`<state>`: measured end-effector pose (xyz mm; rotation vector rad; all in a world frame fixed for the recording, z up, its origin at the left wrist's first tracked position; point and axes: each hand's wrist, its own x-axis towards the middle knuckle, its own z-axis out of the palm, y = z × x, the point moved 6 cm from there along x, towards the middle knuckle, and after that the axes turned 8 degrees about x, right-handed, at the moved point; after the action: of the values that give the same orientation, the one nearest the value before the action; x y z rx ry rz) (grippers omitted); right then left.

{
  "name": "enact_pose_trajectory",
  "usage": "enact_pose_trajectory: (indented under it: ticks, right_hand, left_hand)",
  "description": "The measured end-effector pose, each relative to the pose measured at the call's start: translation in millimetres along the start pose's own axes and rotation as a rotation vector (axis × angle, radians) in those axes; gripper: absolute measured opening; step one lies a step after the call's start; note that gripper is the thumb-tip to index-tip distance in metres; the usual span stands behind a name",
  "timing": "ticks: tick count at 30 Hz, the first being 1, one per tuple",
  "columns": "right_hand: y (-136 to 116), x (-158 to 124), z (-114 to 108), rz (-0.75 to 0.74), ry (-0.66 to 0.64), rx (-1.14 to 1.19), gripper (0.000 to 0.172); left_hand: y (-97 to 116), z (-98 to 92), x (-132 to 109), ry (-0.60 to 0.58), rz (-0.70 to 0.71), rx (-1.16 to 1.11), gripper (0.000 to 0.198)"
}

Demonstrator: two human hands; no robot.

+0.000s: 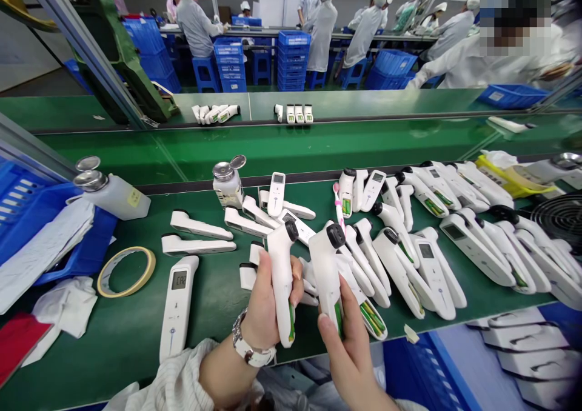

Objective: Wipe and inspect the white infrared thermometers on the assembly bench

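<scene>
My left hand [264, 305], with a watch on its wrist, is closed around a white infrared thermometer [280, 271] held upright. Its black tip points up, and green and yellow show in its battery slot near the bottom. A second white infrared thermometer [324, 265] stands upright in my right hand [348, 344], gripped low on the handle, its battery slot partly hidden by the fingers. The two held devices are side by side, apart from each other. Left of my hands lies another thermometer [178, 305] with its display lit. Many more are spread behind and to the right.
A tape roll [126, 271], a white bottle [116, 196] and a blue bin [82, 247] with papers are at left. A pump bottle [228, 183] stands at the back, near a pink toothbrush [339, 205]. Beyond runs a green conveyor [318, 144]; co-workers are across it.
</scene>
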<state>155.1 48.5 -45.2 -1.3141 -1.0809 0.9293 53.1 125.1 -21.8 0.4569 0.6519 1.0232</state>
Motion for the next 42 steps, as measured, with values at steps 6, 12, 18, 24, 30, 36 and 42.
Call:
enact_pose_trajectory:
  ticks: [6,12,18,24,30,36,42]
  right_hand:
    - [-5.0,-0.4,6.0,-0.001,0.013,-0.03,0.054]
    - [-8.3,0.1,14.3,-0.045,-0.132,-0.061,0.056]
    - [-25.4,11.7,3.0,-0.173,-0.214,-0.173,0.051]
    - [-58.7,43.8,-1.5,-0.45,-0.282,-0.526,0.046]
    - [-71.2,59.1,-6.3,-0.454,-0.396,-0.409,0.024]
    - [-69.1,62.7,-3.2,-0.386,-0.429,-0.319,0.036]
    - [-57.9,60.3,-5.2,-0.21,-0.473,-0.002,0.046]
  left_hand:
    - [-8.2,3.3,-3.4,-0.021,-0.137,-0.128,0.036]
    - [-9.3,14.4,-3.9,-0.237,-0.237,-0.31,0.054]
    - [-10.4,16.8,-5.8,-0.3,-0.252,-0.352,0.055]
    - [-14.3,15.9,-7.5,-0.323,-0.271,-0.381,0.051]
    - [-11.9,19.4,-9.8,-0.357,-0.292,-0.402,0.052]
    - [-10.7,17.5,-8.5,-0.292,-0.264,-0.394,0.048]
    - [-9.9,14.7,-6.0,-0.238,-0.301,-0.388,0.055]
